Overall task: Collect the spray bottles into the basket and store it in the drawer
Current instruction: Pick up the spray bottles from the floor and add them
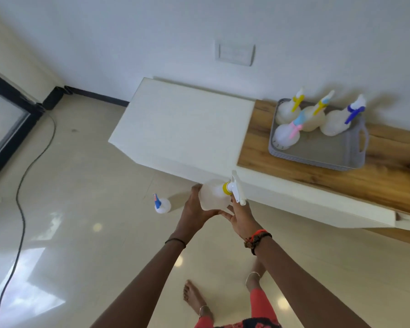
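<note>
Translucent spray bottle (213, 196) between left hand (194, 213) and right hand (240, 215).

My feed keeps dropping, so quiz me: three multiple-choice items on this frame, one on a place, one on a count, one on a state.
1. Where does the basket sit?
A. on the wooden top
B. on the floor
C. in an open drawer

2. How many spray bottles stand in the basket?
A. two
B. four
C. six

3. What is the state of the yellow-collared bottle?
A. standing on the floor
B. held in both hands
C. lying in the basket

Answers: 1 A, the basket rests on the wooden top. 2 B, four triggers rise above its rim. 3 B, the left hand and right hand hold it up.
</note>
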Demonstrator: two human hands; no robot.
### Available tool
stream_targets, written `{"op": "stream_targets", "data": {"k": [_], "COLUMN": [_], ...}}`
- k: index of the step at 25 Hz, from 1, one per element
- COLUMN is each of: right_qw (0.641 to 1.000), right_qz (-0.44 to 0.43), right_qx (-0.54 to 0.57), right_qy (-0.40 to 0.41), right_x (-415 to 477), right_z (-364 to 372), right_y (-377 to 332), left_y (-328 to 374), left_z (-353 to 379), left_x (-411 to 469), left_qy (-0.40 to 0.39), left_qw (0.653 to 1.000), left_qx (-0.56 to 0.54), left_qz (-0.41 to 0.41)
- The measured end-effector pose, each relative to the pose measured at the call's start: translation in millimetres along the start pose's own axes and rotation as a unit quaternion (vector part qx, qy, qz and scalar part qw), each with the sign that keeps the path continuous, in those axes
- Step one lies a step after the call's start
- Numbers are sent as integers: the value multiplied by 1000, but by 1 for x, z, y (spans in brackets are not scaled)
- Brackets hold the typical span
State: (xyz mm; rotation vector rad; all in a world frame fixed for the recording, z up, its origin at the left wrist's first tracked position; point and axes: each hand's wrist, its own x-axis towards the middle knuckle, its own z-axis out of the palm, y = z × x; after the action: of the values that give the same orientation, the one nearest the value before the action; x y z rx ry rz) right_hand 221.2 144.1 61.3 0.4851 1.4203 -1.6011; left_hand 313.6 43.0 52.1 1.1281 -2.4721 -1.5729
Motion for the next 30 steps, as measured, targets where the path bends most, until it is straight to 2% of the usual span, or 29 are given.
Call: {"op": "stream_targets", "data": {"k": [6, 14, 21, 30], "right_qw": [998, 990, 985, 980], "right_qz": [-3, -12, -41, -29], "right_qx": [36, 79, 107, 126], "right_qy": [52, 113, 129, 152], "right_x": [21, 55, 95, 147], "right_z": [-91, -189, -227, -252], "right_y": [-77, -162, -220, -243], "left_y": [76, 167, 213, 227], "left_z": [99, 196, 240, 291], "left_x": [37, 98, 154, 204], "left_qy": [-25, -106, -163, -164], "left_qw": [999, 993, 983, 964], "left_qx": [7, -23, -77, -173], "left_qz": [-26, -44, -41, -114]}}
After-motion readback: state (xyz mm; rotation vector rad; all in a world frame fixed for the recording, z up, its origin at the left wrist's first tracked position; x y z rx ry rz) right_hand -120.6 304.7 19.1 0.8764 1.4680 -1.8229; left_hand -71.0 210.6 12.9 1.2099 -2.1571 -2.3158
